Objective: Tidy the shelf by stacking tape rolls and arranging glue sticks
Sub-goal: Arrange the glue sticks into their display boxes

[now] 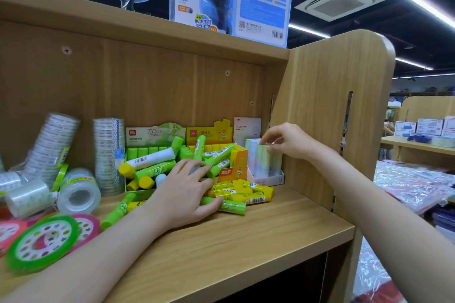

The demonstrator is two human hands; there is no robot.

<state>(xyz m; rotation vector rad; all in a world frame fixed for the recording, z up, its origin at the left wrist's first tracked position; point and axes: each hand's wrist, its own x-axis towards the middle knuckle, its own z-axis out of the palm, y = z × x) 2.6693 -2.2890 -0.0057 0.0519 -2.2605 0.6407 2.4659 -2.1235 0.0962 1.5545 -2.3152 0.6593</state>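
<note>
At the lower left of the frame the flat patterned tape discs [41,241] lay loose on the shelf [270,229], and just above them the clear tape rolls [78,192] lay on their sides beside a leaning tape stack [51,145] and an upright tape stack [109,155]; none of that was your concern at this step, so you were right to leave it alone. Moving toward the middle, the green tray [152,140] and the yellow tray [211,138] were heaped with glue sticks [152,158] lying crosswise, and more yellow sticks [246,193] had spilled onto the shelf in front. Your left hand [187,192] rested there with fingers spread and nearly straight, gripping nothing I could see, its thumb touching a green stick [234,205]. It served best as a brace on the pile, so nothing rolled off the front edge. At the middle right, your right hand [285,141] pinched the tops of the pastel glue sticks [261,157] standing in the white box [278,179] against the shelf's side panel [320,118]. I judged the step in hand to be squaring those sticks upright. You did well to work from the caps, but you needed a light pinch, pressing straight down, since a sideways tug could tip the light box. Most of the sorting looked undone.
</note>
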